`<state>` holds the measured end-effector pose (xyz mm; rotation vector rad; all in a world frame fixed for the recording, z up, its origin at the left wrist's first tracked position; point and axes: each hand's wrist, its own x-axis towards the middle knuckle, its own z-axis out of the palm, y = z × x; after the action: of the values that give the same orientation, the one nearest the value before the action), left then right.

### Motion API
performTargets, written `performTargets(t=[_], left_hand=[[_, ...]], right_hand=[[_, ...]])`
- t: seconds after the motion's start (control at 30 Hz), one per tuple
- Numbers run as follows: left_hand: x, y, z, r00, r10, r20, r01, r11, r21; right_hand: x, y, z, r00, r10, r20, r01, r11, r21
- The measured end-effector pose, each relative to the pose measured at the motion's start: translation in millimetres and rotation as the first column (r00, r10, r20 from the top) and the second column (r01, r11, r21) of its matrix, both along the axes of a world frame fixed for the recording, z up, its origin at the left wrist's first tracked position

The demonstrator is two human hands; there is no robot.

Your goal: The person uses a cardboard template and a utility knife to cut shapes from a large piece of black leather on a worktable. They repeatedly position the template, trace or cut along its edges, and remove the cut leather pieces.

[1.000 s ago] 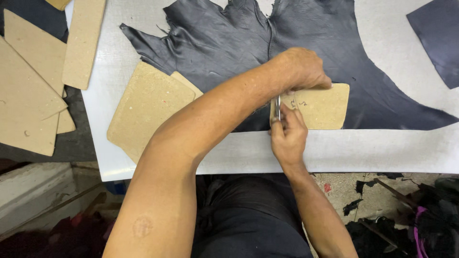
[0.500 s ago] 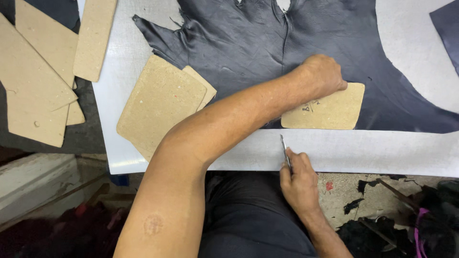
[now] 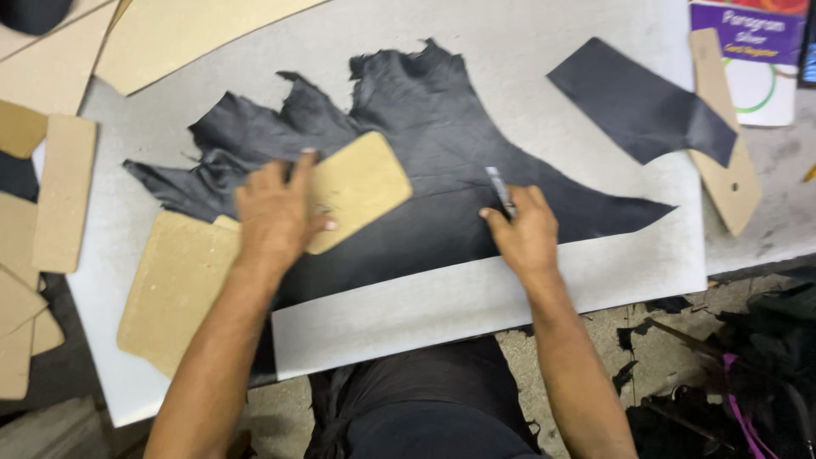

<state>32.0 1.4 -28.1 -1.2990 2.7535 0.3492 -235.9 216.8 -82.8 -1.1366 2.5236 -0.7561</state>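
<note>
Grey table (image 3: pixel 595 34) bears black leather (image 3: pixel 442 170), board templates (image 3: pixel 174 289).

The left hand (image 3: pixel 276 217) lies flat on a tan rounded pattern board (image 3: pixel 357 189) that rests on a ragged sheet of black leather (image 3: pixel 442 170) spread across the grey bench (image 3: pixel 510 59). At about 3 o'clock from that board the right hand (image 3: pixel 525 234) grips a slim metal knife (image 3: pixel 499 189), its blade up and touching the leather. A larger tan board (image 3: pixel 174 289) lies at 7 o'clock of the left hand, and a cut black piece (image 3: pixel 637 102) lies at 2 o'clock, overlapping a narrow tan strip (image 3: pixel 722 170).
</note>
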Motion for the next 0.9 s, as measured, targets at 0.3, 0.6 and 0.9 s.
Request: performTargets(t=[0.3, 0.6, 0.9], left_hand=[[-99, 66, 0, 0.867, -0.280, -0.413, 0.389, 0.897, 0.208], [-208, 98, -52, 0.694, 0.679, -0.239, -0.289, 0.567, 0.771], [-218, 97, -50, 0.454, 0.698, -0.554, -0.135, 0.668, 0.731]], right_hand=[[-61, 0, 69, 0.839, 0.455, 0.298, -0.423, 0.890, -0.170], [-272, -26, 55, 0.960, 0.237, -0.149, -0.268, 0.932, -0.243], [-486, -99, 9, 0.601, 0.240, -0.763, -0.094, 0.969, 0.231]])
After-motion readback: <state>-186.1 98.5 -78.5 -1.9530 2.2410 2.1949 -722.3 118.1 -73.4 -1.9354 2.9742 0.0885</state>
